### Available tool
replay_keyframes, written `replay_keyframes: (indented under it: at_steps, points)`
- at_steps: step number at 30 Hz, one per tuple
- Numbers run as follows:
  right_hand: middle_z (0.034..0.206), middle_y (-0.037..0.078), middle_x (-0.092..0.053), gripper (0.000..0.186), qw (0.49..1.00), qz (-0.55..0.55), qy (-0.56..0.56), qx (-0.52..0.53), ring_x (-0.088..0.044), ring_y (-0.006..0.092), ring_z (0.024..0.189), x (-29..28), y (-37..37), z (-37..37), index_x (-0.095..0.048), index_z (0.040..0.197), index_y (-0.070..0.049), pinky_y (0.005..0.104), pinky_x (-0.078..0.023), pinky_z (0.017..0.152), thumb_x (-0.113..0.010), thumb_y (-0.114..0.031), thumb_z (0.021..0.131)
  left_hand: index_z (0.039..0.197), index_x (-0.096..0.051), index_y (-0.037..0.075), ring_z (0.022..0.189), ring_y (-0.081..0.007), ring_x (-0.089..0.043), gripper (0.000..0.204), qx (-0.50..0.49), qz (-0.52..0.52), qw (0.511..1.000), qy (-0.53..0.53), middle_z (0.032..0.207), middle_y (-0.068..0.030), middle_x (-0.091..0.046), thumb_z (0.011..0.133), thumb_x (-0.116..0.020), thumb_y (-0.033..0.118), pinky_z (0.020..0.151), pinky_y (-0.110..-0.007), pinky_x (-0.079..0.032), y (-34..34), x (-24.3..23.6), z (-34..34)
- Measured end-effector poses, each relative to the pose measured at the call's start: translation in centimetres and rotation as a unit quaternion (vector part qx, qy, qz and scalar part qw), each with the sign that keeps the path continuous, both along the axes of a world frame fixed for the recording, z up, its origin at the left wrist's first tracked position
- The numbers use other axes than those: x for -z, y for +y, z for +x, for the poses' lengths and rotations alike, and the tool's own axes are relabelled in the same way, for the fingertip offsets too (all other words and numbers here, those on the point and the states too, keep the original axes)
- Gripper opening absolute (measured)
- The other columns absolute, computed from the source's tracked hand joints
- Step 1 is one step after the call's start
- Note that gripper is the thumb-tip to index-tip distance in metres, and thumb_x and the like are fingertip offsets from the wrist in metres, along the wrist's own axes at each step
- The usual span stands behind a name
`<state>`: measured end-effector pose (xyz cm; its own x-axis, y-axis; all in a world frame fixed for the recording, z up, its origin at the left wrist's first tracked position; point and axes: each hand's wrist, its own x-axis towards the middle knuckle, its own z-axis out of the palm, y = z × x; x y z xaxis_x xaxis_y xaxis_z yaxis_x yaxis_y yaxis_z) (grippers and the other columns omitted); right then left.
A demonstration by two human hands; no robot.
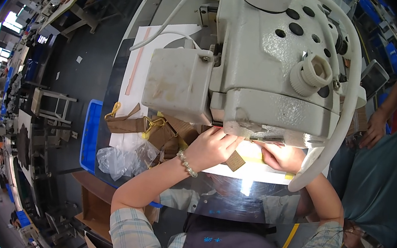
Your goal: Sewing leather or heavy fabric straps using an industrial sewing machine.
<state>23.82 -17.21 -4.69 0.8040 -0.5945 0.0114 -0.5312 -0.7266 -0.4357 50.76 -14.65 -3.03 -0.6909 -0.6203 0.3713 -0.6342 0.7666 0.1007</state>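
Both hands work close together under the front of a large grey-white industrial sewing machine (279, 104). My left hand (212, 149), with a beaded bracelet at the wrist, has its fingers pinched together below the machine head. A short brown woven strip (236, 161) sticks out from beneath those fingers toward me. My right hand (284, 157) is closed, fingers curled in at the lit work area; whatever it grips is hidden. The needle and presser foot are out of sight behind the machine head. Brown strap pieces (160, 137) with yellow cords lie left of my left hand.
Crumpled clear plastic (128, 159) lies near my left forearm, beside a blue bin (90, 136). A thick white hose (338, 140) curves down past my right hand. Another person (377, 144) stands close at the right. A cardboard box (96, 200) sits below the table at left.
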Motion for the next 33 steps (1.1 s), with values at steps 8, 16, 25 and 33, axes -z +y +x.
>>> replay_keyframes:
  at_steps: [8, 16, 25, 33]
  points:
    - [0.061, 0.002, -0.053, 0.039, 0.999, 0.048, -0.014, 0.022, -0.054, 0.0165, 0.051, 0.3, 0.2, -0.4, -0.063, 0.114, -0.008, 0.0318, -0.046, 0.053, -0.061, -0.003, 0.075, 0.113, -0.061, 0.006, 0.082, -0.0179, -0.057, 0.036, 0.010, 0.004, 1.000, -0.010, 0.093, -0.0021, -0.058, 0.079, -0.055, 0.015, 0.076, -0.029, -0.049, -0.1, -0.1, -0.1]
    - [0.073, 0.005, -0.059, 0.039, 1.000, 0.021, 0.012, 0.012, -0.059, 0.0193, 0.063, 0.1, 0.4, 0.0, -0.063, 0.113, -0.007, 0.0337, -0.048, 0.062, -0.064, -0.006, 0.074, 0.110, -0.063, 0.008, 0.077, -0.0138, -0.056, 0.033, 0.004, 0.038, 0.999, 0.026, 0.092, 0.0010, -0.059, 0.079, -0.055, 0.015, 0.067, -0.031, -0.044, 0.2, -0.1, -0.4]
    - [0.077, 0.005, -0.064, 0.039, 0.998, -0.036, -0.047, 0.001, -0.061, 0.0203, 0.060, -2.4, 0.3, 1.4, -0.062, 0.114, -0.008, 0.0327, -0.049, 0.052, -0.063, -0.005, 0.075, 0.108, -0.062, 0.006, 0.086, -0.0176, -0.058, 0.030, -0.015, 0.120, 0.992, 0.035, 0.092, -0.0040, -0.060, 0.080, -0.054, 0.013, 0.078, -0.033, -0.048, 0.2, 0.0, -0.2]
    - [0.102, -0.002, -0.062, 0.039, 0.985, -0.150, -0.078, 0.023, -0.058, 0.0148, 0.088, -0.9, 0.4, 2.1, -0.063, 0.112, -0.014, 0.0419, -0.040, 0.085, -0.063, -0.020, 0.073, 0.122, -0.059, 0.011, 0.102, -0.0271, -0.054, 0.040, -0.022, 0.116, 0.993, 0.027, 0.106, -0.0118, -0.056, 0.082, -0.051, 0.010, 0.092, -0.039, -0.045, -0.2, 1.0, -0.1]
